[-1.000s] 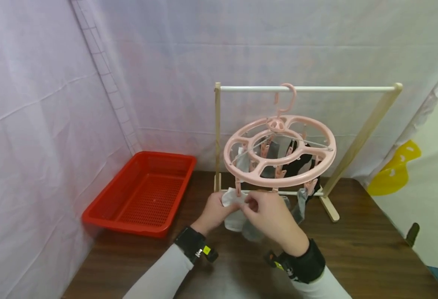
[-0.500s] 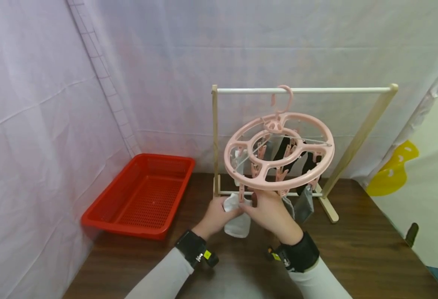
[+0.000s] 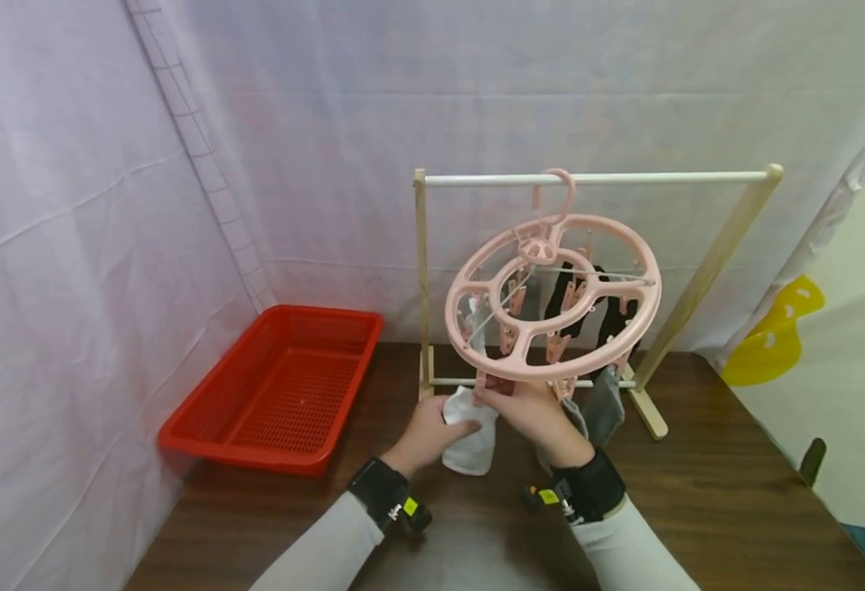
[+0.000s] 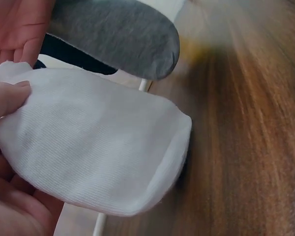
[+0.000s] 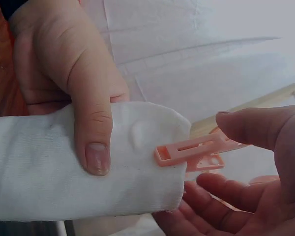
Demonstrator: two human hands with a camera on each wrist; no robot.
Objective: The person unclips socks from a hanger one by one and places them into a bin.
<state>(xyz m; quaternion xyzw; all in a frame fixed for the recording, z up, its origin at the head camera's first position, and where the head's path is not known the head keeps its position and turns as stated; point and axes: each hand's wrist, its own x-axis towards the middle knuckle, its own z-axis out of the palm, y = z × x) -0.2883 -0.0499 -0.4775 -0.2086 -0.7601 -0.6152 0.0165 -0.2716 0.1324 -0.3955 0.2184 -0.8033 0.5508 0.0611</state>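
My left hand (image 3: 421, 432) holds a white sock (image 3: 471, 450) near its cuff, thumb on the front face and fingers behind. A pink clip (image 5: 179, 150) overlaps the cuff edge in the right wrist view. My right hand (image 3: 543, 417) is around that clip, its thumb beside the upper arm and its fingers spread loosely below. Above both hands hangs a pink round clip hanger (image 3: 536, 370), hooked on a white rail (image 3: 661, 178). The sock's toe end hangs down over the table, and fills much of the left wrist view.
Grey socks (image 3: 606, 404) and black socks (image 3: 613, 322) hang from other clips of the hanger. A red plastic basket (image 3: 369, 361) stands on the brown table (image 3: 728, 460) at left. The rack's wooden legs (image 3: 709, 271) flank the hanger.
The right hand has turned and its fingers have loosened around the clip. The hanger ring has tilted, and the white sock now hangs lower and straighter from the left hand.
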